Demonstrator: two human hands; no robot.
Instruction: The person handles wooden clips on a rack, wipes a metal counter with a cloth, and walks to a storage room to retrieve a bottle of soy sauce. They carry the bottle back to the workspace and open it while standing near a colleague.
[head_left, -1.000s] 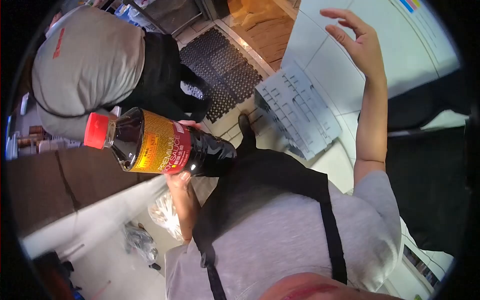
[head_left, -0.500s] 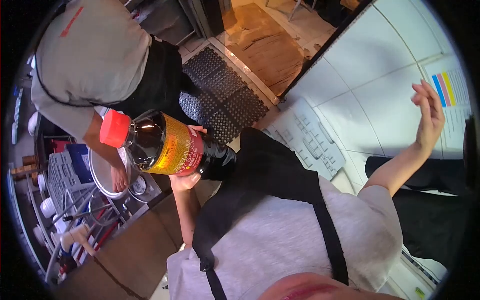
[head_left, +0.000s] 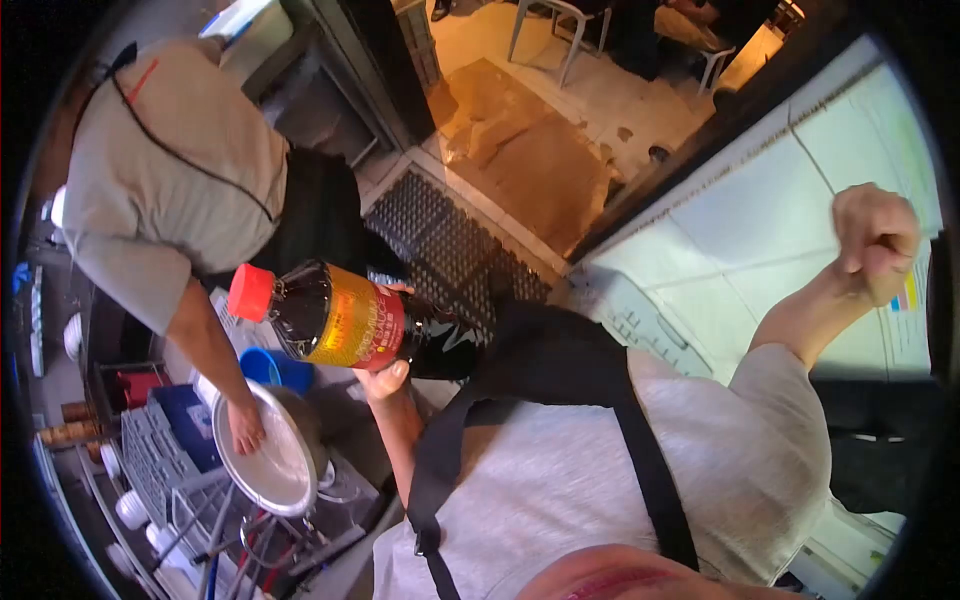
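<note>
My left hand [head_left: 385, 383] is wrapped round a large bottle of dark soy sauce [head_left: 345, 318], with its thumb on the near side and fingertips on the far side. The bottle has a red cap [head_left: 251, 292], which points left, and a yellow and red label. Its lower end lies close to my black apron [head_left: 545, 355]. Raised at the far right, near the white tiled wall, my right hand [head_left: 876, 243] is curled into a fist with nothing visible in it.
A co-worker in a grey shirt [head_left: 180, 170] bends at the left, one hand in a round white basin [head_left: 272, 455]. Nearby are a blue tub [head_left: 275, 370] and a grey crate [head_left: 155, 455]. Beyond lie a black floor mat [head_left: 430, 235], a doorway with cardboard [head_left: 530, 150], and chairs.
My right hand has closed from loosely spread fingers into a fist. The bottle in my left hand sits slightly lower and further right in view. The basin now shows more fully.
</note>
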